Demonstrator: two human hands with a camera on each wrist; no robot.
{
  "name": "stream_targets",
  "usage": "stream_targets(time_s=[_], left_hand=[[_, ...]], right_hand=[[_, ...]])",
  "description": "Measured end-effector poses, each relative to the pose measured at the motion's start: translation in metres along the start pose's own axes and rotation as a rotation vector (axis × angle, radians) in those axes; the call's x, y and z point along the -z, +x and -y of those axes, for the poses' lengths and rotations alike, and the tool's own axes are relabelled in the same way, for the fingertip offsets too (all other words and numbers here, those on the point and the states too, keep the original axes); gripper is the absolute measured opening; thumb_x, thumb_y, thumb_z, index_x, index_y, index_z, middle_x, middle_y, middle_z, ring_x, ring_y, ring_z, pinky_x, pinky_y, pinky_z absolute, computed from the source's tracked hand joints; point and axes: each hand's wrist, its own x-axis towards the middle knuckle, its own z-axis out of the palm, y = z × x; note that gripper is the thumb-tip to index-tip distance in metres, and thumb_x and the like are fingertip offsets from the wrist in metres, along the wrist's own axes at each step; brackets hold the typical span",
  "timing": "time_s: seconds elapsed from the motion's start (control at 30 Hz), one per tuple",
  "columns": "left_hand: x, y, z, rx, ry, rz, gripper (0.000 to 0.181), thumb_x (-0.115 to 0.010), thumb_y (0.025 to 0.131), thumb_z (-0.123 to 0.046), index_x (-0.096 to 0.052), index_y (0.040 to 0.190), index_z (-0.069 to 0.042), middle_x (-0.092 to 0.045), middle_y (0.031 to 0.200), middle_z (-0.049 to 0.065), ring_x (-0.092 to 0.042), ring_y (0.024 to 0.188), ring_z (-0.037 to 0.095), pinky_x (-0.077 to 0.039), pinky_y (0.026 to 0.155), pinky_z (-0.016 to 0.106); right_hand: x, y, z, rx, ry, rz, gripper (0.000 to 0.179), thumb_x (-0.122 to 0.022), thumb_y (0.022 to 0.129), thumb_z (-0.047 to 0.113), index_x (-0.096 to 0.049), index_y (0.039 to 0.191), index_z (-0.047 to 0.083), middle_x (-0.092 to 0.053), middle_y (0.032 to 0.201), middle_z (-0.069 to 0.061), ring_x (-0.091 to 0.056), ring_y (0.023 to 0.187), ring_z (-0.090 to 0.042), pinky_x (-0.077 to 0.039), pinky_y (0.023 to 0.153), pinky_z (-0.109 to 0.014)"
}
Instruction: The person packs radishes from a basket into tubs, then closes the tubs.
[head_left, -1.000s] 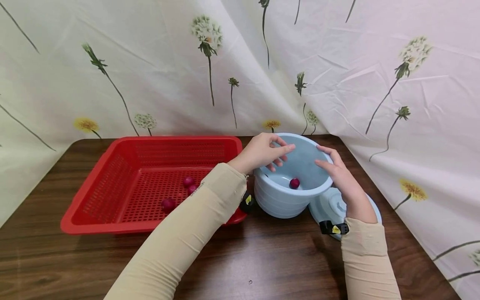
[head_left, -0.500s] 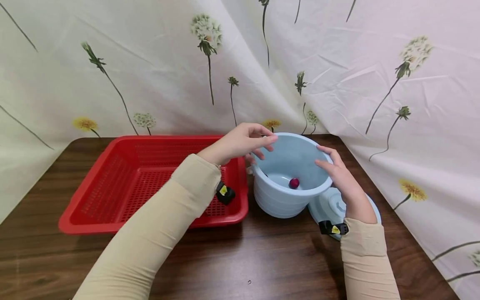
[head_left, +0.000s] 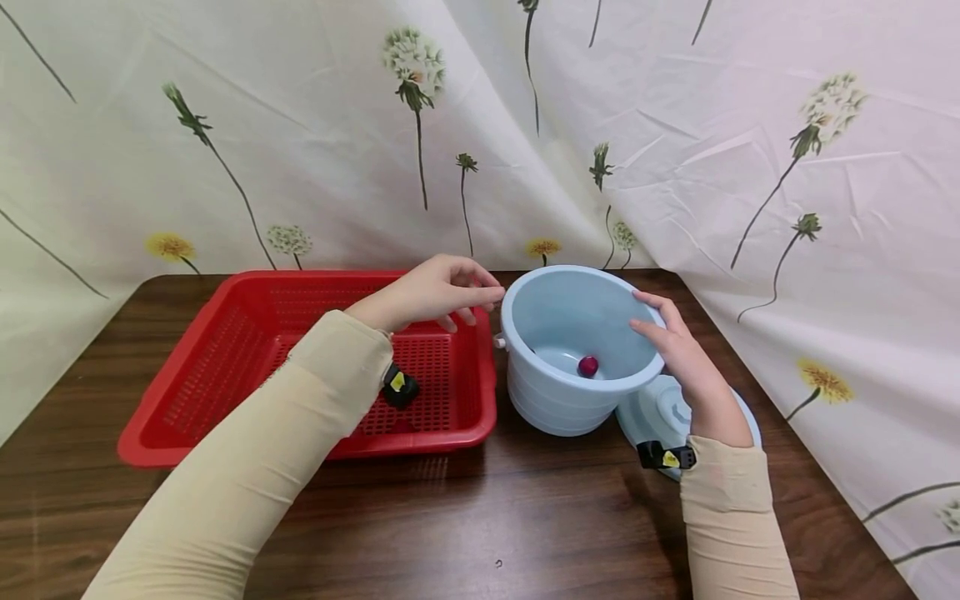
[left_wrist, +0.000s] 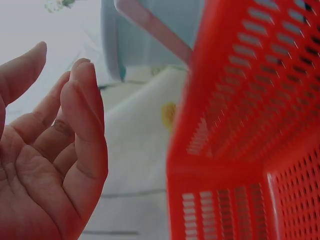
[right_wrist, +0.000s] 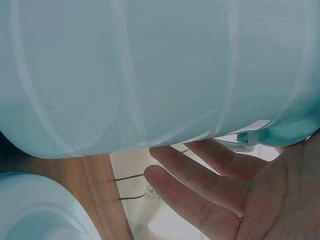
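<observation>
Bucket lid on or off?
Off: the lid lies beside the bucket, whose open top shows a round red item inside.

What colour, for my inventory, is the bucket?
The bucket is light blue, clearest in the head view.

- Head view: soft light; glare whitens the table at 6 o'clock.
- Left-wrist view: dim; the red basket blurs at 3 o'clock.
- Right-wrist view: highlights streak the bucket at 3 o'clock.

Left hand pulled back left: 1 s ago over the bucket mouth, now over the basket's right rim. Wrist camera went from basket-bucket gap to above basket floor. Bucket's left rim uncovered.
</observation>
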Motion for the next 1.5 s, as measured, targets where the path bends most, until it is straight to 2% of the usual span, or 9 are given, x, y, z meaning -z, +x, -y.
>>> stream_targets(time_s=[0.3, 0.43, 0.53, 0.6, 0.77, 0.87, 1.03, 1.27, 1.5], left_hand=[[0.015, -0.009, 0.036, 0.083, 0.005, 0.021, 0.042, -0.065, 0.096, -0.036, -0.06, 0.127, -0.008, -0.067, 0.117, 0.014, -0.07, 0.089, 0.021, -0.059, 0.077, 0.036], [0.017, -0.012, 0.049, 0.106, 0.025, 0.06, 0.044, -0.065, 0.095, -0.036, -0.06, 0.129, -0.009, -0.069, 0.117, 0.013, -0.069, 0.097, 0.028, -0.059, 0.077, 0.036], [0.017, -0.013, 0.059, 0.118, 0.051, 0.121, 0.046, -0.065, 0.096, -0.037, -0.059, 0.131, -0.009, -0.067, 0.121, 0.016, -0.068, 0.099, 0.03, -0.059, 0.075, 0.035], [0.017, -0.015, 0.064, 0.134, 0.068, 0.192, 0.047, -0.063, 0.097, -0.037, -0.057, 0.134, -0.008, -0.065, 0.122, 0.018, -0.069, 0.095, 0.026, -0.059, 0.073, 0.035], [0.015, -0.018, 0.077, 0.237, 0.107, 0.411, 0.052, -0.063, 0.096, -0.039, -0.054, 0.138, -0.009, -0.064, 0.121, 0.015, -0.07, 0.093, 0.022, -0.06, 0.073, 0.037], [0.014, -0.019, 0.085, 0.293, 0.134, 0.5, 0.053, -0.065, 0.095, -0.041, -0.056, 0.138, -0.011, -0.065, 0.123, 0.011, -0.07, 0.097, 0.023, -0.061, 0.075, 0.038], [0.012, -0.02, 0.093, 0.341, 0.141, 0.566, 0.051, -0.066, 0.094, -0.038, -0.057, 0.138, -0.014, -0.066, 0.125, 0.008, -0.069, 0.098, 0.022, -0.06, 0.075, 0.038], [0.008, -0.025, 0.099, 0.41, 0.115, 0.616, 0.045, -0.068, 0.094, -0.035, -0.06, 0.135, -0.018, -0.068, 0.114, 0.004, -0.067, 0.089, 0.021, -0.06, 0.069, 0.036], [0.007, -0.027, 0.099, 0.407, 0.152, 0.694, 0.042, -0.067, 0.094, -0.033, -0.061, 0.134, -0.02, -0.065, 0.114, 0.004, -0.066, 0.089, 0.019, -0.06, 0.07, 0.036]], right_hand=[[0.0, 0.001, 0.0, 0.001, -0.002, 0.001, 0.062, -0.043, 0.103, 0.032, -0.018, 0.157, 0.015, -0.013, 0.16, -0.021, -0.039, 0.132, -0.039, -0.045, 0.09, -0.04], [0.0, 0.001, 0.0, 0.0, 0.0, 0.001, 0.062, -0.044, 0.103, 0.032, -0.018, 0.157, 0.015, -0.012, 0.161, -0.02, -0.038, 0.133, -0.039, -0.045, 0.092, -0.042], [0.0, 0.001, -0.001, 0.001, 0.001, 0.0, 0.062, -0.043, 0.103, 0.032, -0.018, 0.157, 0.015, -0.012, 0.161, -0.02, -0.038, 0.133, -0.04, -0.045, 0.091, -0.042], [0.001, 0.001, -0.001, 0.002, 0.001, -0.002, 0.061, -0.043, 0.103, 0.032, -0.018, 0.157, 0.015, -0.012, 0.161, -0.02, -0.038, 0.133, -0.04, -0.045, 0.09, -0.042], [0.001, 0.001, -0.001, 0.002, 0.006, 0.0, 0.061, -0.043, 0.104, 0.032, -0.018, 0.157, 0.015, -0.011, 0.161, -0.02, -0.037, 0.133, -0.04, -0.045, 0.091, -0.043], [0.001, 0.002, -0.001, -0.001, 0.004, 0.001, 0.061, -0.043, 0.104, 0.032, -0.018, 0.157, 0.016, -0.011, 0.161, -0.019, -0.037, 0.133, -0.039, -0.045, 0.091, -0.042], [0.001, 0.002, -0.001, -0.005, 0.003, -0.002, 0.061, -0.043, 0.104, 0.032, -0.018, 0.157, 0.016, -0.011, 0.161, -0.019, -0.037, 0.133, -0.039, -0.045, 0.09, -0.042], [0.001, 0.002, 0.0, -0.003, 0.004, -0.003, 0.061, -0.043, 0.104, 0.032, -0.018, 0.157, 0.015, -0.012, 0.161, -0.019, -0.037, 0.133, -0.04, -0.045, 0.092, -0.044], [0.001, 0.002, -0.001, -0.003, 0.009, -0.003, 0.061, -0.043, 0.104, 0.032, -0.018, 0.157, 0.015, -0.011, 0.161, -0.019, -0.036, 0.134, -0.04, -0.044, 0.094, -0.046]])
